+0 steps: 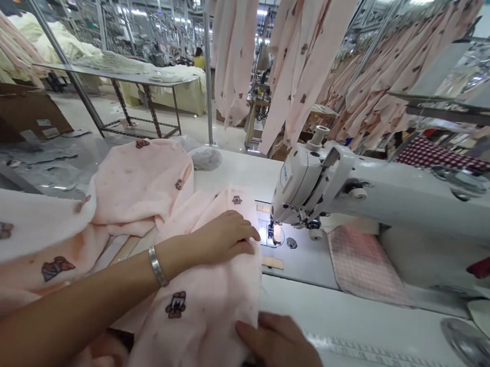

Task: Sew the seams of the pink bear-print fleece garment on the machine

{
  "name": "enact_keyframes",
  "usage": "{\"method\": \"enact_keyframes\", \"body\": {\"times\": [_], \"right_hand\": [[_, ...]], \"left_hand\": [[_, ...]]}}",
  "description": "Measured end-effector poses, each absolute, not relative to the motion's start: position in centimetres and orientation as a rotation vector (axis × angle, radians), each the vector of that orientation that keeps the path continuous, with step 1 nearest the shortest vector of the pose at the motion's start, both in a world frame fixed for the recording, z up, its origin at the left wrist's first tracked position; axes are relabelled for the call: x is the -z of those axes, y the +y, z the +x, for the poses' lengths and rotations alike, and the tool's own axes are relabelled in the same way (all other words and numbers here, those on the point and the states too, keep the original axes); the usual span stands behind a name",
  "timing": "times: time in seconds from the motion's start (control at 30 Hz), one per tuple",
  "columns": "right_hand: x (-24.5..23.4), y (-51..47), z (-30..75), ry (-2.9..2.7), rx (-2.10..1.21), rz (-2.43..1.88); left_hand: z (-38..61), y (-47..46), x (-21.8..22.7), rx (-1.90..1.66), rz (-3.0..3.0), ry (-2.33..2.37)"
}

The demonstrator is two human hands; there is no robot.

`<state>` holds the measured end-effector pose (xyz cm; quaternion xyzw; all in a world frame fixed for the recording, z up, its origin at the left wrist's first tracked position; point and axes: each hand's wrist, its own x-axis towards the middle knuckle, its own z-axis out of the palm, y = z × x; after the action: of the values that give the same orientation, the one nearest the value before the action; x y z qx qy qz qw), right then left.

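Note:
Pale pink fleece fabric (142,192) with small bear prints is heaped on the white sewing table (344,321). My left hand (224,235), a silver bracelet on its wrist, lies on the fabric with fingers curled over its edge, close to the presser foot (273,231). My right hand (283,350) pinches the fabric's near edge at the table front. The white sewing machine (325,184) stands just right of both hands, its lamp lighting the needle plate.
A pink checked cloth (366,264) lies under the machine arm. Rows of pink garments (306,58) hang behind the table. A metal table (122,75) with cream fabric stands at the back left, cardboard boxes (17,109) on the floor beside it.

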<state>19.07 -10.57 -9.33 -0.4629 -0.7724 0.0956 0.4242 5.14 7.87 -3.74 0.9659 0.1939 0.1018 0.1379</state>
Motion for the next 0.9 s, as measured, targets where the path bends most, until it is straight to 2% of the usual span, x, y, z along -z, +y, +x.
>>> {"method": "enact_keyframes", "body": {"times": [0.2,0.5,0.67,0.77,0.9], "right_hand": [[7.7,-8.1,21.0,-2.179,0.141,-1.154],[8.4,-8.0,21.8,-2.213,-0.061,-1.253],[8.4,-7.4,22.3,-2.237,0.067,-1.201],[8.3,-7.0,22.4,-2.285,0.036,-1.219],[7.9,-6.5,23.1,-2.311,0.039,-1.193]], "left_hand": [[6.5,8.8,3.4,-0.185,2.803,0.642],[8.2,7.9,4.6,-0.202,2.907,0.835],[8.7,5.4,5.4,-0.178,2.934,0.888],[7.7,4.1,6.2,-0.167,2.936,0.841],[6.4,3.9,7.1,-0.301,2.876,0.768]]}}
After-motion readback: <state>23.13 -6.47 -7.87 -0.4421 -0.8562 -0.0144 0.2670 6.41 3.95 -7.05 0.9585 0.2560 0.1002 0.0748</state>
